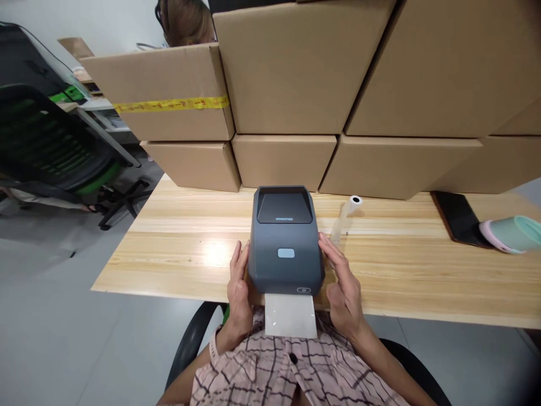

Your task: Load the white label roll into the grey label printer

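Observation:
A dark grey label printer (pixel 286 242) stands on the wooden table near its front edge. A white label sheet (pixel 291 316) sticks out of the printer's front, over the table edge toward my shirt. My left hand (pixel 240 296) rests against the printer's left side with its fingers stretched out. On the other side, my right hand (pixel 344 287) lies along the printer's right side, fingers extended. Neither hand wraps round anything. Just beyond my right fingertips lies a translucent strip (pixel 338 228) leading to a small white roll (pixel 355 201).
Large cardboard boxes (pixel 296 73) are stacked along the back of the wooden table (pixel 169 248). To the right lie a black phone-like slab (pixel 459 217) and a mint-green cup (pixel 513 234) on its side. An office chair (pixel 54 146) stands at left. A person's head shows behind the boxes.

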`<state>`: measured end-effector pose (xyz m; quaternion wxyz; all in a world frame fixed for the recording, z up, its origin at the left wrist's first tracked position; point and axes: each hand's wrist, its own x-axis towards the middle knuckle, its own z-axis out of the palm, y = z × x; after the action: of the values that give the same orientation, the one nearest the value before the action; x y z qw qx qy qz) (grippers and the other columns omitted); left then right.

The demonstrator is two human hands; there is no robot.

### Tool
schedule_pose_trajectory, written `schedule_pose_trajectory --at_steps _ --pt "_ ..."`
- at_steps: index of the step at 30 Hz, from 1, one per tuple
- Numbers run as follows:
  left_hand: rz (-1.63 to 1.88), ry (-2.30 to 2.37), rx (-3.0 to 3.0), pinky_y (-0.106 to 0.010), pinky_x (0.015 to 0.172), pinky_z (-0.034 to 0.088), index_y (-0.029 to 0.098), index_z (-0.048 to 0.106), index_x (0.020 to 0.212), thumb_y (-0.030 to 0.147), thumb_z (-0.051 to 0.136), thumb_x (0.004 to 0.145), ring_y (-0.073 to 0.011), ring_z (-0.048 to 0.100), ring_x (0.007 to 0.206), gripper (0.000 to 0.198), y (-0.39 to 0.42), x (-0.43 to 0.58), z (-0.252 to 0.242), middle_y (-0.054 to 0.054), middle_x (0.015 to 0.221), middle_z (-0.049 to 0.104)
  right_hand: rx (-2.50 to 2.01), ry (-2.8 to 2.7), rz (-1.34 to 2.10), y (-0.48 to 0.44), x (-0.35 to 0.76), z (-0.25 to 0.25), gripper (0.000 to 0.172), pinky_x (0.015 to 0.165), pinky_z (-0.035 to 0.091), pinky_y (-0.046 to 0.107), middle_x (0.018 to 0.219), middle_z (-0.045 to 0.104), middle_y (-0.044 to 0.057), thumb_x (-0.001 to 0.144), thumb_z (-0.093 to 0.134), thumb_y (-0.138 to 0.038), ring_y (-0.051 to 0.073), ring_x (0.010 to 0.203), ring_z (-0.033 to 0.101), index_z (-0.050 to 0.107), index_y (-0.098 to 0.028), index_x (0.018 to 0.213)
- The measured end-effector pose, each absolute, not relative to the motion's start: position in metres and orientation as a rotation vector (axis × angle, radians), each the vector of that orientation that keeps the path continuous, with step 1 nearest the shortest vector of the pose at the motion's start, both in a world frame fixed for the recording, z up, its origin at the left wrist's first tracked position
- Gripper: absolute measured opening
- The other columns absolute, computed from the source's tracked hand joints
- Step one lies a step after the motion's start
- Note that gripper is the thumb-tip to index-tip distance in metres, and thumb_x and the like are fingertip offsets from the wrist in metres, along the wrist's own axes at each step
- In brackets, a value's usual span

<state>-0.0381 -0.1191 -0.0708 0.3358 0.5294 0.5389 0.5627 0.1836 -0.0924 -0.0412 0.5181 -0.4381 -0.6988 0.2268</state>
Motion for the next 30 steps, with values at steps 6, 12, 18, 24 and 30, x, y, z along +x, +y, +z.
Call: schedule_pose_trajectory --at_steps 6,12,18,24,30 --pt "1.545 1.363 1.536 -0.046 0.133 0.020 0.036 0.053 0.152 0.063 0.030 0.104 -0.0248 0.024 0.161 0.060 -0.099 -0.045 -0.040 0.003 0.170 0.034 -0.997 -1.815 0.462 -0.076 0.192 -0.011 0.071 0.124 0.037 0.062 0.167 0.040 0.012 0.104 0.030 -0.067 0.035 0.154 0.038 0.033 -0.028 0.163" --pt "1.852 1.146 1.496 -0.050 0.121 0.042 0.028 0.067 0.136 0.056 0.038 0.106 -0.0261 0.062 0.134 0.050 -0.027 -0.055 -0.005 -0.007 0.139 0.068 -0.838 -1.910 0.260 -0.011 0.184 0.041 0.088 0.130 0.022 0.064 0.176 0.016 0.009 0.098 0.034 -0.076 0.035 0.161 0.021 0.005 -0.031 0.168" --pt "1.416 1.223 1.426 -0.052 0.114 0.046 0.021 0.067 0.133 0.051 0.074 0.088 -0.0335 0.059 0.136 0.054 0.016 -0.062 -0.011 -0.015 0.144 0.065 -0.835 -1.831 0.116 0.079 0.172 0.066 0.074 0.127 0.031 0.058 0.172 0.027 0.007 0.104 0.032 -0.069 0.030 0.157 0.032 0.008 -0.035 0.166" --pt "1.103 1.162 1.415 -0.046 0.104 0.052 0.025 0.037 0.159 0.047 0.078 0.084 -0.0351 0.057 0.134 0.088 0.006 -0.063 -0.027 -0.016 0.161 0.047 -0.923 -1.833 0.071 0.142 0.169 0.072 0.078 0.128 0.026 0.057 0.172 0.026 0.009 0.104 0.035 -0.067 0.028 0.158 0.030 0.002 -0.033 0.166" --pt "0.934 1.317 1.597 -0.037 0.089 0.052 0.022 0.031 0.163 0.039 0.068 0.085 -0.0294 0.061 0.114 0.087 0.003 -0.065 -0.014 -0.015 0.144 0.059 -0.932 -1.859 -0.199 0.108 0.162 0.063 0.080 0.125 0.027 0.064 0.167 0.036 0.012 0.101 0.048 -0.052 0.037 0.155 0.034 0.007 -0.030 0.166"
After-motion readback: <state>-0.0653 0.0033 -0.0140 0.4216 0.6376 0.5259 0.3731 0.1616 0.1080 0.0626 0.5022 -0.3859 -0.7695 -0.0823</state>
